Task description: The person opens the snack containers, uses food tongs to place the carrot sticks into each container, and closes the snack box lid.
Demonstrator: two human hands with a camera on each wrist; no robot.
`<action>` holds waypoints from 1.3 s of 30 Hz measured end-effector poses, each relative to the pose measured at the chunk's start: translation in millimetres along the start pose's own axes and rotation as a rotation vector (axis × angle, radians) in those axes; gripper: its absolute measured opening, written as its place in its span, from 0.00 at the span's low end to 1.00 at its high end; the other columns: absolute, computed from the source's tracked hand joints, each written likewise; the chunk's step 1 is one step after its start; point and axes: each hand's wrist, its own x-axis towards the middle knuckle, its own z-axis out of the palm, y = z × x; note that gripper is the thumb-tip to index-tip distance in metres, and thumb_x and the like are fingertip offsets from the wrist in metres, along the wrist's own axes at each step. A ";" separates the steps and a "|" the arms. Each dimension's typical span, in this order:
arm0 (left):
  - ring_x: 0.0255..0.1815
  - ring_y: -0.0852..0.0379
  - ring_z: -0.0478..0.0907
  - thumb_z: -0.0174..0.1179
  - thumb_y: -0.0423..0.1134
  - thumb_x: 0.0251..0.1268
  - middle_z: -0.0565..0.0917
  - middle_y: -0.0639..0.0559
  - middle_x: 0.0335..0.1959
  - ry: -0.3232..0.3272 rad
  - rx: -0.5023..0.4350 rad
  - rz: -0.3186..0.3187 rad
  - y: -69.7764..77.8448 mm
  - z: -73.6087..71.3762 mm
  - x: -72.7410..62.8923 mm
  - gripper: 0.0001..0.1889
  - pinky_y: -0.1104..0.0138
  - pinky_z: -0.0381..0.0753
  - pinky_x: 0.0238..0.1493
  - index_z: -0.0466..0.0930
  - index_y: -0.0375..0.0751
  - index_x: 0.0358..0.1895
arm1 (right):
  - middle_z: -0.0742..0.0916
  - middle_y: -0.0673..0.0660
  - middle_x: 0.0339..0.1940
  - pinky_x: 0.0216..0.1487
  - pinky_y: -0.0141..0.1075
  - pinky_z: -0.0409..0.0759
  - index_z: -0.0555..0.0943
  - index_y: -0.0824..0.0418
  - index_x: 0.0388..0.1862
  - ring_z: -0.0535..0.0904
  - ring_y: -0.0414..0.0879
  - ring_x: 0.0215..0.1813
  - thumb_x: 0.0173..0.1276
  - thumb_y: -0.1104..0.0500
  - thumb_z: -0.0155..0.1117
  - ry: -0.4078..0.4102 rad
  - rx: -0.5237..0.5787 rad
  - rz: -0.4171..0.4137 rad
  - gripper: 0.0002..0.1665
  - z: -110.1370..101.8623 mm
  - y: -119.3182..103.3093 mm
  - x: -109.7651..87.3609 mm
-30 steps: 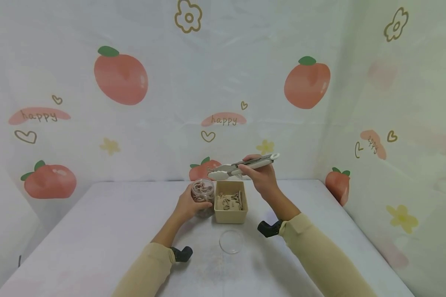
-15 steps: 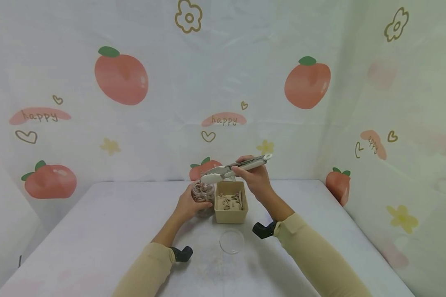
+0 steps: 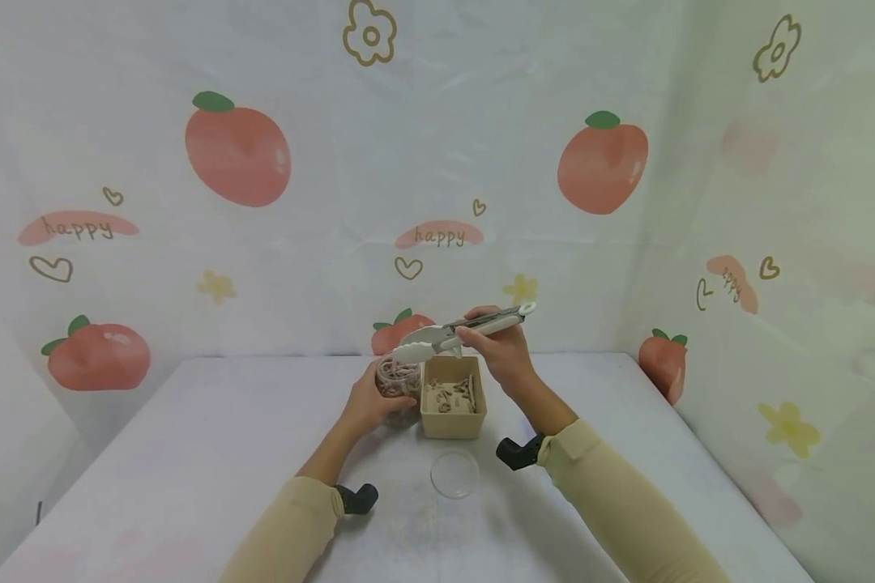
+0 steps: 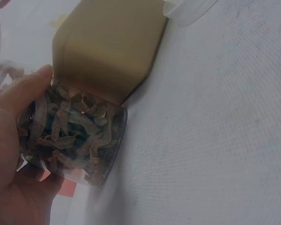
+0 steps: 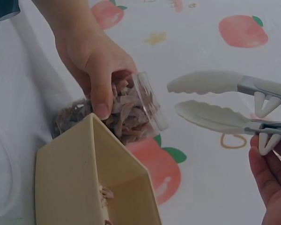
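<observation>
My left hand (image 3: 368, 401) grips a clear plastic jar (image 4: 75, 126) around its side, thumb at the front. Curled dried brownish strips fill the jar, and it stands open-topped on the table. My right hand (image 3: 509, 352) holds a pair of white-headed kitchen tongs (image 5: 215, 117) by the handles. In the right wrist view the tong heads are parted with nothing between them, just off the jar's mouth. Right beside the jar stands a beige rectangular box (image 3: 452, 427), with several small dried pieces on its bottom.
A clear round lid (image 3: 454, 495) lies on the white-covered table (image 3: 262, 453) in front of the box. A printed fabric backdrop (image 3: 321, 178) with red fruit pictures rises behind the table and along its right side.
My right hand has moved left and slightly lower with the tongs, whose heads now overlap the jar's mouth in the head view. The left hand and jar have stayed in place.
</observation>
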 end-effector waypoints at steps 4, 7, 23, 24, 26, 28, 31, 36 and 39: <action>0.62 0.43 0.70 0.78 0.46 0.44 0.74 0.40 0.61 0.003 -0.004 0.008 -1.4 0.8 -0.5 0.50 0.48 0.67 0.62 0.59 0.38 0.71 | 0.86 0.57 0.34 0.41 0.32 0.80 0.76 0.77 0.48 0.81 0.39 0.35 0.63 0.69 0.67 0.009 -0.013 0.006 0.17 0.5 0.1 -0.8; 0.61 0.43 0.71 0.78 0.46 0.45 0.74 0.40 0.60 0.001 -0.008 0.006 -0.6 0.5 -1.3 0.50 0.48 0.68 0.62 0.59 0.38 0.71 | 0.86 0.60 0.37 0.41 0.31 0.80 0.76 0.77 0.48 0.81 0.39 0.36 0.63 0.68 0.68 -0.001 -0.041 0.018 0.18 0.4 1.5 -1.4; 0.61 0.44 0.70 0.78 0.45 0.46 0.74 0.41 0.60 -0.001 -0.004 -0.027 2.6 0.1 -2.0 0.50 0.49 0.68 0.62 0.58 0.40 0.71 | 0.81 0.77 0.44 0.40 0.30 0.80 0.74 0.81 0.49 0.82 0.41 0.40 0.62 0.73 0.66 -0.059 -0.002 -0.072 0.18 6.6 6.7 -2.5; 0.61 0.44 0.70 0.78 0.44 0.45 0.74 0.41 0.60 0.000 -0.007 -0.027 3.0 -0.1 -1.9 0.49 0.49 0.68 0.62 0.58 0.40 0.71 | 0.81 0.78 0.45 0.41 0.30 0.80 0.73 0.81 0.50 0.82 0.40 0.40 0.63 0.73 0.65 -0.050 0.005 -0.073 0.19 5.0 6.3 -2.2; 0.61 0.44 0.70 0.78 0.45 0.46 0.74 0.41 0.60 -0.001 -0.010 -0.023 3.5 0.0 -1.8 0.50 0.49 0.68 0.61 0.58 0.39 0.72 | 0.80 0.78 0.46 0.43 0.30 0.80 0.72 0.82 0.51 0.82 0.40 0.41 0.63 0.72 0.65 -0.035 0.023 -0.067 0.20 1.1 5.5 -1.4; 0.61 0.44 0.70 0.78 0.45 0.46 0.74 0.40 0.60 0.001 -0.007 -0.025 4.4 -0.3 -1.7 0.50 0.49 0.68 0.61 0.58 0.40 0.72 | 0.79 0.79 0.48 0.45 0.29 0.80 0.71 0.82 0.53 0.82 0.38 0.42 0.63 0.73 0.65 -0.023 0.036 -0.056 0.22 -3.4 5.8 -0.7; 0.62 0.43 0.70 0.78 0.45 0.46 0.73 0.39 0.61 0.001 0.003 -0.022 5.2 -0.5 -1.6 0.50 0.48 0.68 0.61 0.57 0.39 0.72 | 0.79 0.79 0.50 0.45 0.29 0.80 0.71 0.80 0.54 0.82 0.38 0.43 0.63 0.73 0.66 -0.004 0.047 -0.034 0.23 -10.3 8.2 -0.2; 0.63 0.42 0.69 0.78 0.45 0.46 0.73 0.38 0.62 0.003 0.011 -0.030 4.4 -0.3 -1.7 0.51 0.48 0.67 0.63 0.57 0.38 0.72 | 0.78 0.76 0.52 0.47 0.30 0.79 0.72 0.77 0.56 0.80 0.50 0.49 0.62 0.72 0.67 0.028 0.072 -0.011 0.24 -21.4 25.0 2.4; 0.63 0.42 0.69 0.78 0.46 0.46 0.73 0.38 0.62 0.001 0.019 -0.034 2.9 0.5 -1.7 0.51 0.48 0.67 0.62 0.57 0.38 0.72 | 0.78 0.74 0.53 0.48 0.30 0.79 0.72 0.75 0.57 0.78 0.57 0.52 0.62 0.71 0.68 0.051 0.082 -0.005 0.25 -27.1 34.4 2.8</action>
